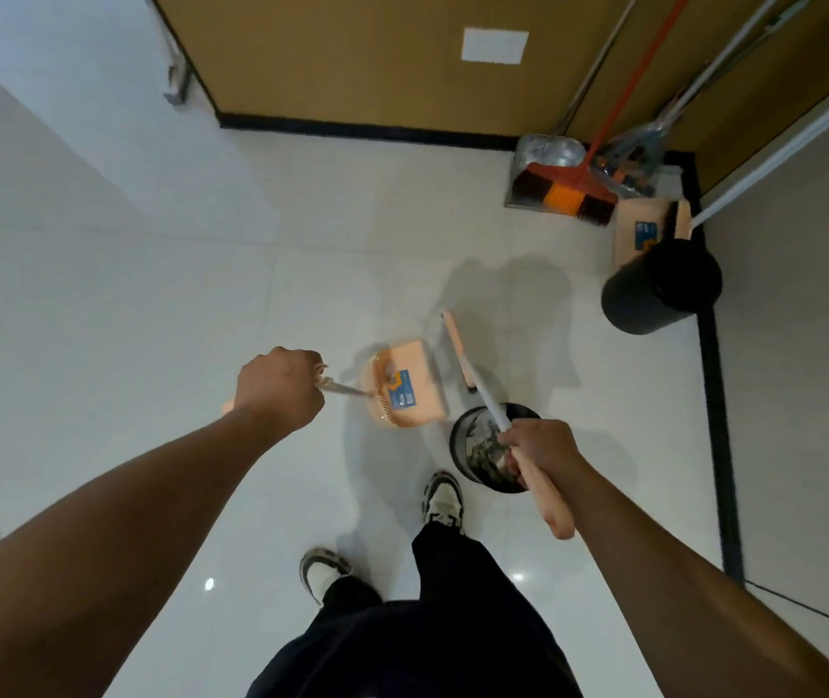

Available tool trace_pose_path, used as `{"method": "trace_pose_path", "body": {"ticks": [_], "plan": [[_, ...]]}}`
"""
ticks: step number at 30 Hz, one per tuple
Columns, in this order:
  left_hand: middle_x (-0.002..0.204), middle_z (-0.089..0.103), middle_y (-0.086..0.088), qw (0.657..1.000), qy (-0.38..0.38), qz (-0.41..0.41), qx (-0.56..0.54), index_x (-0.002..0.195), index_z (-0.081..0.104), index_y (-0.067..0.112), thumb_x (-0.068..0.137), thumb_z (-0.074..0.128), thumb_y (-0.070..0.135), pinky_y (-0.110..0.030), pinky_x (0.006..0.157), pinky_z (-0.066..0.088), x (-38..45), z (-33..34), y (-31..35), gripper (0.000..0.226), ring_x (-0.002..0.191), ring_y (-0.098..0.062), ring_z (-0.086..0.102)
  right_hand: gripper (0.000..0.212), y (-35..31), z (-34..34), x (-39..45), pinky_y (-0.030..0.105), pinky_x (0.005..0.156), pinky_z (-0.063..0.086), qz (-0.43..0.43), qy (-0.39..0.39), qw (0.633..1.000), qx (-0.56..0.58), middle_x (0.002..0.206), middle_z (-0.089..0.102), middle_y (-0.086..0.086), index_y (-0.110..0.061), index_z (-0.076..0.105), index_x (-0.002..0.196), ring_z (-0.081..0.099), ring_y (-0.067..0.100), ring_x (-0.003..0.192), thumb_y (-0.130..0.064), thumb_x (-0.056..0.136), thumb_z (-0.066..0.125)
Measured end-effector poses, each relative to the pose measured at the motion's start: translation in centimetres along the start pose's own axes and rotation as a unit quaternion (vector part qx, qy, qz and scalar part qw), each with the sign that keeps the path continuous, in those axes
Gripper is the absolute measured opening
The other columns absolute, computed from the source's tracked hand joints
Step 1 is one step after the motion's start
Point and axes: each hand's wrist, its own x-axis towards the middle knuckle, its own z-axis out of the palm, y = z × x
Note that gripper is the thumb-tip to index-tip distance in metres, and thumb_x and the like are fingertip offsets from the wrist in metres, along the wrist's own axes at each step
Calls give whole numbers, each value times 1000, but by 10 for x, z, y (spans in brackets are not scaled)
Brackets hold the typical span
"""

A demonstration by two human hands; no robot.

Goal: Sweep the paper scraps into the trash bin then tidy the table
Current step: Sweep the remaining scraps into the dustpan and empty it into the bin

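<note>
Left hand (279, 390) fisted, grip tight round the thin handle of the peach dustpan (405, 387); pan low over the white floor (150, 345), just left of the bin (495, 445); right hand (541, 453) gripping the broom (483, 395) where white pole meets peach sleeve, over the bin's rim; broom head out past the pan; scraps (483, 448) lying grey inside the bin; shoes (442, 498) just beside it; black bucket (662, 289) and orange broom (568, 193) well apart in the corner.
</note>
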Motion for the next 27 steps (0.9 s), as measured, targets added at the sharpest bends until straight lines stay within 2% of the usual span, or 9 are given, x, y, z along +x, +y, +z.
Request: {"method": "trace_pose_path", "body": {"ticks": [2,7,10,13,19,24,27], "plan": [[75,50,3,999,10,-34,-24,99,65,34,81,55,22,-26,58,35,-29,12,-37,24,67,-24,52,6,-5,25,-10,23,39,41,-8,-12,999,-51,48,58,11,4,69,82,50,19,36,-2,83,67],[74,57,3,990,10,-123,-74,99,65,31,81,54,24,-27,56,37,-130,48,-148,23,71,-25,59,6,-7,118,-44,22,37,38,-26,-68,987,-145,51,56,12,2,66,84,49,19,37,-4,85,66],[71,57,6,970,17,-213,-119,98,66,33,80,57,25,-26,55,39,-196,66,-219,22,67,-22,57,5,0,191,-67,27,42,36,-41,-93,975,-199,53,56,15,2,68,82,48,23,44,-3,84,69],[73,56,6,936,28,-309,-164,95,66,35,79,58,27,-26,55,37,-266,88,-283,20,67,-21,55,2,17,270,-92,23,40,35,-63,-126,951,-275,50,54,15,1,68,81,46,22,39,-1,82,69],[72,57,5,827,56,-512,-224,87,67,30,78,59,28,-26,54,35,-418,143,-369,12,66,-22,53,5,56,435,-158,24,38,37,-99,-217,872,-428,53,56,17,6,66,81,47,23,39,2,83,68],[66,55,4,696,80,-657,-278,76,62,27,76,55,26,-26,51,35,-520,182,-405,8,61,-21,52,11,78,558,-215,24,38,38,-116,-268,801,-522,54,56,17,1,65,71,45,22,38,-1,80,72],[66,57,1,621,86,-722,-293,69,58,24,74,53,24,-26,51,35,-561,202,-429,6,61,-23,53,8,92,636,-238,23,38,39,-157,-298,763,-552,54,56,17,0,66,75,46,21,37,1,77,73]]}}
